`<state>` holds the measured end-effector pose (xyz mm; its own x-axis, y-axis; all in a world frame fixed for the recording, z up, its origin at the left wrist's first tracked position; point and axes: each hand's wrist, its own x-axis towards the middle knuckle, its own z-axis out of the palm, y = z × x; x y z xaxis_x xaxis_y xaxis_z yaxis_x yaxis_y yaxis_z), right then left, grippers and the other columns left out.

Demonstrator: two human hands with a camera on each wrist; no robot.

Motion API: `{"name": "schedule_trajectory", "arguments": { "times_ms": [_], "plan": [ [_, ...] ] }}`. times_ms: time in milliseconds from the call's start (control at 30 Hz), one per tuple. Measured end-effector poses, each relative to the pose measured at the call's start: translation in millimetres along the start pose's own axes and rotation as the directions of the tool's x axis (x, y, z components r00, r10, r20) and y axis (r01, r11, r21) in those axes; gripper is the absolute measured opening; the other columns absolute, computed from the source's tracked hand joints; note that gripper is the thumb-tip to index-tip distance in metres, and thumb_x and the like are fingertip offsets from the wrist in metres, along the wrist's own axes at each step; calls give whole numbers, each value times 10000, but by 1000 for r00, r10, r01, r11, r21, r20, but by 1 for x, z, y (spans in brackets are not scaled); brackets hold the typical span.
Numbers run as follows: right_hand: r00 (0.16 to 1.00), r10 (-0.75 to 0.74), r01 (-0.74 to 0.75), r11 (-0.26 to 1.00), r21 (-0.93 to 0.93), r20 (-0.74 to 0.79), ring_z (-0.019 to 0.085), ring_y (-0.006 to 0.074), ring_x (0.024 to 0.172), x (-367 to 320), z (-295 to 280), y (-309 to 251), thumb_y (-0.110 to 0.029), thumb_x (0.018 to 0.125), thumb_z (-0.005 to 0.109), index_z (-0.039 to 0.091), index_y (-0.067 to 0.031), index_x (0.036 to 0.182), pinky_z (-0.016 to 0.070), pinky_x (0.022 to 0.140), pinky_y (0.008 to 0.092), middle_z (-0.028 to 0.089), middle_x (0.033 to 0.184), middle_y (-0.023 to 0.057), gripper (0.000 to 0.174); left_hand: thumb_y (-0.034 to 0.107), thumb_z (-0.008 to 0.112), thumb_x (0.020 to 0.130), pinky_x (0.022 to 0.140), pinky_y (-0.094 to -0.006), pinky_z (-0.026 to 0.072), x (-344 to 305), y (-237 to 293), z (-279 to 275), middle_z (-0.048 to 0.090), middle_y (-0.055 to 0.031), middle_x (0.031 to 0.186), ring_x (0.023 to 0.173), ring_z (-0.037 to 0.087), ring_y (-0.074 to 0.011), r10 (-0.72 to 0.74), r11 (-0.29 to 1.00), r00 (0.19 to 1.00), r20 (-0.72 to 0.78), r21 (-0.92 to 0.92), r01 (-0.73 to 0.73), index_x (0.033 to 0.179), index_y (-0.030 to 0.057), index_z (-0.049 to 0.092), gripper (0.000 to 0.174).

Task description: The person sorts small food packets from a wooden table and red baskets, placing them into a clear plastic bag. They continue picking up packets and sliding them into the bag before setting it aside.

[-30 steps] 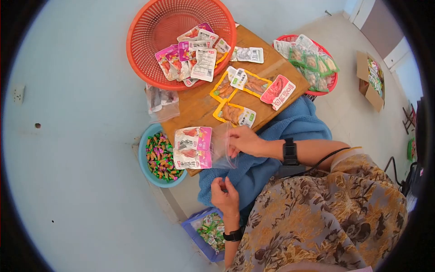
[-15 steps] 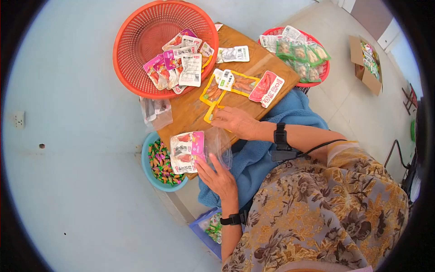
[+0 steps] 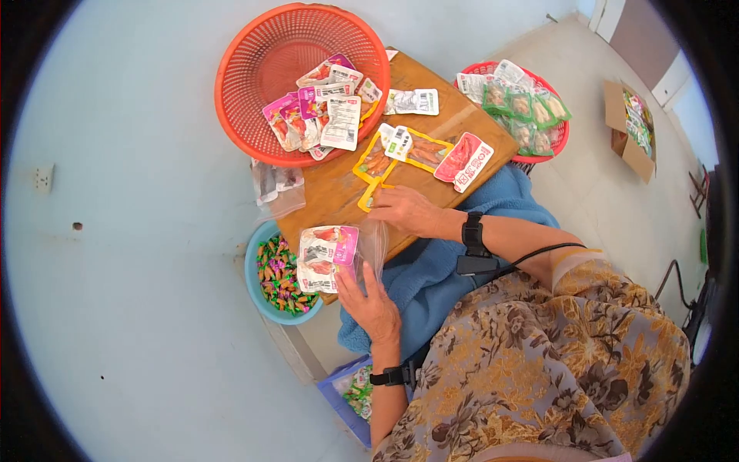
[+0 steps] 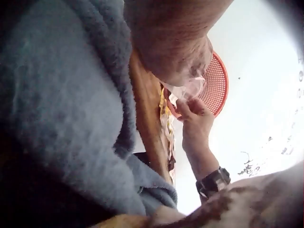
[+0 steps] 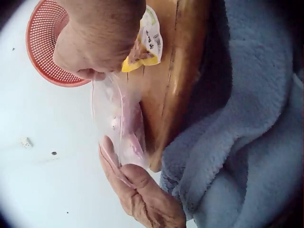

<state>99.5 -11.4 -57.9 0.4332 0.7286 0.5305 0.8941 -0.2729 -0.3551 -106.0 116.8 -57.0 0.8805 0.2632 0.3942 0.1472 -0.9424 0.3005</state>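
A clear plastic bag (image 3: 374, 240) lies at the near left corner of the wooden table (image 3: 323, 192), with white-and-pink snack packs (image 3: 327, 254) inside. My right hand (image 3: 409, 212) pinches the upper edge of its mouth, as the right wrist view shows. At the lower side, my left hand (image 3: 372, 312) has the opposite edge (image 5: 114, 164) between thumb and fingers, so the mouth is spread between both hands. Partly under my right hand is a yellow-edged pack (image 3: 368, 199). Beyond it lie more yellow-edged packs (image 3: 431, 152) and a red-and-white pack (image 3: 463, 162).
A large red basket (image 3: 254, 61) with several packs stands at the table's far side. Another filled bag (image 3: 277, 192) lies beside it. Around the table are a blue basin of sweets (image 3: 258, 296), a purple crate (image 3: 339, 389), a smaller red basket (image 3: 566, 131) and a cardboard box (image 3: 616, 115).
My left hand has risen from beside the table to the bag's lower edge. The right hand has moved up a little, over the nearest yellow-edged pack. The head view has shifted slightly.
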Motion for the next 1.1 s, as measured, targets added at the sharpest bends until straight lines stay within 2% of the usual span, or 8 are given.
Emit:
{"name": "schedule_trajectory", "arguments": {
  "times_ms": [267,367,500,567,667,733,900,1100],
  "plan": [
    [986,-126,142,977,158,-108,634,290,979,54,-26,-32,-31,785,687,684,-48,968,536,821,374,655,1034,99,183,200,427,1047,1153,-519,277,42,-31,-74,513,-177,1449,1398,358,-444,-189,954,962,-197,-271,132,1295,24,602,351],
    [981,-41,117,908,403,-192,625,289,984,81,-50,-69,-15,852,671,652,-18,970,524,834,353,645,1031,111,120,271,450,1063,1127,-439,340,54,-38,-107,624,-158,1317,1325,493,-299,-430,649,882,-192,-745,154,1196,-52,643,399],
    [985,97,20,757,653,-142,622,229,931,91,-75,-98,-71,952,604,606,-12,977,505,803,329,633,980,95,64,293,498,1052,1086,-404,396,59,-27,-141,660,-160,1233,1218,578,-271,-553,440,832,-50,-866,240,1153,-65,655,403],
    [982,136,-8,714,700,-127,626,204,903,82,-81,-106,-84,972,579,592,-16,969,503,776,332,626,938,82,70,296,559,1027,1010,-395,473,47,-33,-136,693,-148,1134,1086,645,-250,-540,154,839,65,-972,175,1092,-53,668,371],
    [923,337,-335,468,818,185,641,129,876,55,-89,-116,-124,1018,538,567,-15,968,514,747,300,649,901,55,123,300,609,997,912,-419,548,25,-30,-133,703,-159,1075,996,691,-254,-506,-19,843,182,-980,200,1059,-7,650,315],
    [856,292,-456,37,889,427,669,116,847,37,-91,-122,-166,1044,517,547,-22,968,532,747,273,672,871,57,165,286,605,1000,900,-425,550,10,-26,-137,714,-169,1042,956,701,-264,-506,-84,828,243,-969,233,1039,-27,660,320],
    [829,266,-519,38,854,492,705,159,844,6,-84,-132,-192,1050,518,538,-19,985,549,750,268,690,848,90,186,276,608,998,866,-400,557,-29,-12,-153,732,-189,959,887,723,-284,-542,-188,748,384,-922,337,995,-46,679,329],
    [878,196,-462,105,881,437,691,129,847,6,-71,-135,-175,1044,529,559,-12,984,553,740,264,691,877,70,176,274,619,993,811,-353,560,-45,-17,-162,740,-163,899,837,720,-230,-558,-93,742,372,-917,389,971,-45,690,328]
  ]
}}
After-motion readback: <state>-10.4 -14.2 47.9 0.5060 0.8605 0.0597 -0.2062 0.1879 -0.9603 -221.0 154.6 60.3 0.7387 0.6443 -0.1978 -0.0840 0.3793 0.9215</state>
